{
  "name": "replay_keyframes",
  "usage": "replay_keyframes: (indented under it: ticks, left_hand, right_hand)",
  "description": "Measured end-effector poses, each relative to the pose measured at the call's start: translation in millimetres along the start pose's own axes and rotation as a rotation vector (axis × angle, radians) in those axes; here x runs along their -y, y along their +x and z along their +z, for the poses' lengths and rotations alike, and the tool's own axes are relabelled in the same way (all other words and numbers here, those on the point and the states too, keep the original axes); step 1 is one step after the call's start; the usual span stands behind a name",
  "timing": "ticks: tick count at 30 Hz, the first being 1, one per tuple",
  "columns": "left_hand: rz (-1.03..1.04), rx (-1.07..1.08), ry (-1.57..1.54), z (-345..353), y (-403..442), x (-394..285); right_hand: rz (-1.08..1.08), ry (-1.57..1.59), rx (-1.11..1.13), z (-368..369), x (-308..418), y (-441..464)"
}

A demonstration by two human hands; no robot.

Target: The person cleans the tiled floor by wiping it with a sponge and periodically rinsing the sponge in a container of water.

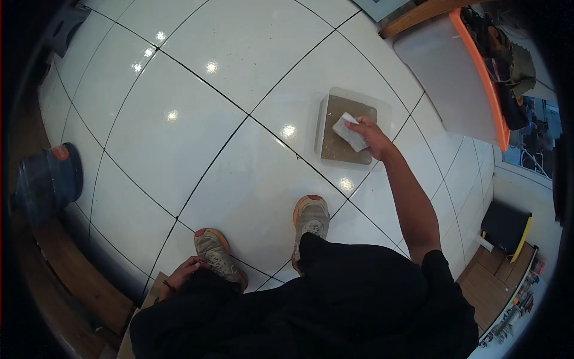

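White cloth [353, 134] being pinched between nearly closed fingers [360, 127] of right hand [374, 139], over murky water [357, 103] in tub [321, 128] beneath them; contact not being shown. Left hand [183, 272] being held half-curled beside shoe [213, 248], contents being hidden. Handling seemingly being caught midway: water being clouded, cloth not yet being released. Being counted: one cloth, one tub, two shoes.

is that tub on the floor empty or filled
Not empty: murky brown liquid lies in the tub, covering its bottom; depth cannot be told.
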State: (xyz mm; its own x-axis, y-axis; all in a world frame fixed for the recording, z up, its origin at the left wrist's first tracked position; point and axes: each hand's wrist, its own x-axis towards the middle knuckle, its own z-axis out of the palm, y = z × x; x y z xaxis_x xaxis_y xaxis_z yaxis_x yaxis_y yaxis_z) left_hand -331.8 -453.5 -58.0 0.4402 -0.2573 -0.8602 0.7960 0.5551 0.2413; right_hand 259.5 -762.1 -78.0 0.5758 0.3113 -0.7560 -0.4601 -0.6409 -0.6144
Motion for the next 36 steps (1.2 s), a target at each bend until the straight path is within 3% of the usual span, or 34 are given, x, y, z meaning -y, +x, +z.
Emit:
replay_keyframes:
  ticks: [2,5,8,11,14,17,20,23,26,29,36]
  left_hand:
    - [-0.005,-0.007,0.002,5,-3,-6]
    - [-0.019,-0.026,0.037,2,-3,-8]
    - [-0.015,-0.029,0.053,0,-2,-7]
    - [-0.03,-0.043,0.03,-4,-2,-2]
    - [-0.037,-0.044,0.034,-2,-1,-3]
    - [-0.038,-0.065,0.091,-8,-3,0]
    - [-0.037,-0.092,0.095,-8,-2,3]
    - [-0.036,-0.108,0.116,-5,-5,-1]
    - [-0.046,-0.116,0.156,1,-8,-10]
    - [-0.049,-0.11,0.157,1,-6,-10]
    - [-0.034,-0.152,0.127,11,-12,-16]
  right_hand:
    - [-0.063,-0.3,0.037,-15,-23,25]
    - [-0.388,-0.775,-0.334,-7,-24,14]
    - [-0.48,-1.062,-0.424,9,-10,-10]
    - [-0.524,-1.234,-0.399,24,-38,-9]
    - [-0.352,-1.364,-0.266,23,-53,4]
    - [-0.52,-1.277,-0.305,16,-58,12]
    - [-0.543,-1.234,-0.381,20,-49,11]
    - [-0.719,-1.111,-0.45,17,0,-7]
    - [-0.642,-0.926,-0.479,16,44,-15]
    - [-0.747,-0.913,-0.493,19,74,-6]
    - [-0.758,-0.722,-0.399,25,82,26]
